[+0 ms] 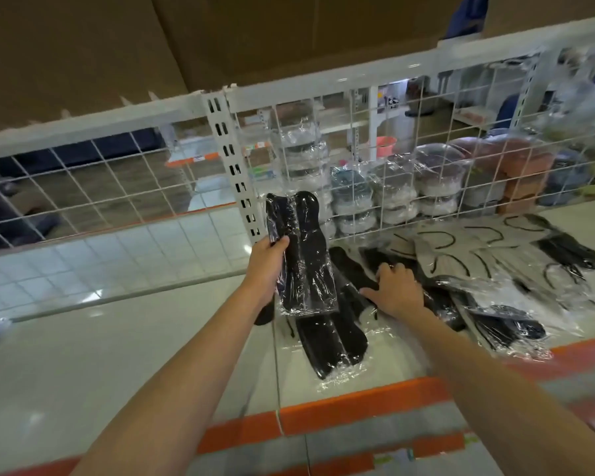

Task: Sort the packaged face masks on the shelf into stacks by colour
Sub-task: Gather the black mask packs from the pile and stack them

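White shelf (pixel 117 338), orange edge (pixel 358 403), wire-grid back (pixel 117 187)

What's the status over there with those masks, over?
Left hand holds black mask packs upright. Right hand flat on black packs on shelf. Grey packs piled right, unsorted. Nothing blocking.

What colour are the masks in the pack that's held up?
Black, in the packet the left hand holds; head view.
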The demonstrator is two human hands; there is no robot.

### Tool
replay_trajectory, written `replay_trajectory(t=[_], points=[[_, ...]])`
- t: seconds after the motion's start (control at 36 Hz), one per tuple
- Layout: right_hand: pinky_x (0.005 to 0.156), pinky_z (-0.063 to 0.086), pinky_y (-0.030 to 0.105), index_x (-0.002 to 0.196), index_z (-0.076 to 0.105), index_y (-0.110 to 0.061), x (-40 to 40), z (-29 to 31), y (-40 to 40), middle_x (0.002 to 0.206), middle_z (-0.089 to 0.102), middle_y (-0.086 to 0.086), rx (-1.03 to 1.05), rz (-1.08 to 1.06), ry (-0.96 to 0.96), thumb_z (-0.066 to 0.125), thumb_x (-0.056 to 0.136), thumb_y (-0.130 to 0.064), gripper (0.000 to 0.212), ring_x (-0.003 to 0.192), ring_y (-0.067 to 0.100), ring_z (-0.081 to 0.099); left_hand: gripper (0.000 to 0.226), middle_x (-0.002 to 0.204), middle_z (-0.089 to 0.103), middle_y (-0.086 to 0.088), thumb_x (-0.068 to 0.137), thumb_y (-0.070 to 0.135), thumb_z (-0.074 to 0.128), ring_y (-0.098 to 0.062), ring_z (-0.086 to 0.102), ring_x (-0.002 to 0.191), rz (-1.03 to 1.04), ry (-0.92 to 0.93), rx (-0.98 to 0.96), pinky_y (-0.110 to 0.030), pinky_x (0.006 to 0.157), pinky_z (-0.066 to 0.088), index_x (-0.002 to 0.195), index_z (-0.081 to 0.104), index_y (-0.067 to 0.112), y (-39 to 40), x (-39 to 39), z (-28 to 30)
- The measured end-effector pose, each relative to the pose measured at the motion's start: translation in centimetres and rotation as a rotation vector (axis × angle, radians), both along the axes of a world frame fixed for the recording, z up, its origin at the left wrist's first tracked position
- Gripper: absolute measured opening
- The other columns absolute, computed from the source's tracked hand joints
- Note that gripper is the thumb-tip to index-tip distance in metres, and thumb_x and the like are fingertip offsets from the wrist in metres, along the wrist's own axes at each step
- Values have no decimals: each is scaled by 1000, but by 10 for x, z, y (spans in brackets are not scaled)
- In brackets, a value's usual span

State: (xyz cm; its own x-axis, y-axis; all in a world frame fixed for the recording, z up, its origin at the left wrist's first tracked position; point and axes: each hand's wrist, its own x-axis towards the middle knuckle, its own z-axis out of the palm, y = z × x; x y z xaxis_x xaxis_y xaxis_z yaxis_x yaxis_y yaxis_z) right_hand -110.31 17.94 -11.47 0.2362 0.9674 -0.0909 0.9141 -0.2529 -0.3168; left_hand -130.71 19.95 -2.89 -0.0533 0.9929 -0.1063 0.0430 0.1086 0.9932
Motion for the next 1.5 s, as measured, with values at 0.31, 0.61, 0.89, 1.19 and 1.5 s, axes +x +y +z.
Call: replay_trajectory(t=[0.31, 0.61, 0.89, 1.19, 1.5], points=[[80, 48, 33, 99, 63, -6, 10, 48, 9, 100, 65, 14, 139, -81, 271, 52, 87, -6, 16, 95, 29, 60, 33, 109, 65, -9, 104, 28, 31, -25, 60, 107, -64, 21, -208, -44, 101, 42, 112, 58, 10, -9, -3, -1], [63, 46, 28, 76, 50, -20, 17, 119, -21, 80, 55, 3, 365, -34, 1001, 60, 86, 0, 25, 71, 15, 55, 48, 106, 64, -13, 92, 57, 36, -30, 60, 102, -155, -389, -229, -47, 92, 45, 109, 59, 18, -17, 26, -9], [91, 50, 43, 94, 63, -13, -43, 74, -21, 99, 65, 11, 130, 149, 705, 53, 94, -17, 10, 92, 27, 63, 15, 100, 68, -10, 92, 3, 54, -24, 64, 91, -49, -60, -84, -40, 87, 51, 105, 59, 8, -19, 1, 0], [92, 49, 40, 123, 47, -6, -65, -1, -9, 119, 56, 12, -164, 221, -8, 64, 78, -58, 71, 108, 28, 57, 21, 108, 64, -9, 95, 0, 47, -25, 59, 103, 122, 40, -63, -39, 94, 44, 110, 59, 10, -25, -60, 3], [91, 50, 45, 121, 51, -12, -56, 7, -9, 116, 58, 10, -213, 93, -31, 71, 75, -50, 64, 108, 29, 56, 25, 105, 63, -7, 98, 0, 42, -18, 60, 87, 80, 11, -102, -31, 72, 46, 118, 56, 7, -31, -46, 2]])
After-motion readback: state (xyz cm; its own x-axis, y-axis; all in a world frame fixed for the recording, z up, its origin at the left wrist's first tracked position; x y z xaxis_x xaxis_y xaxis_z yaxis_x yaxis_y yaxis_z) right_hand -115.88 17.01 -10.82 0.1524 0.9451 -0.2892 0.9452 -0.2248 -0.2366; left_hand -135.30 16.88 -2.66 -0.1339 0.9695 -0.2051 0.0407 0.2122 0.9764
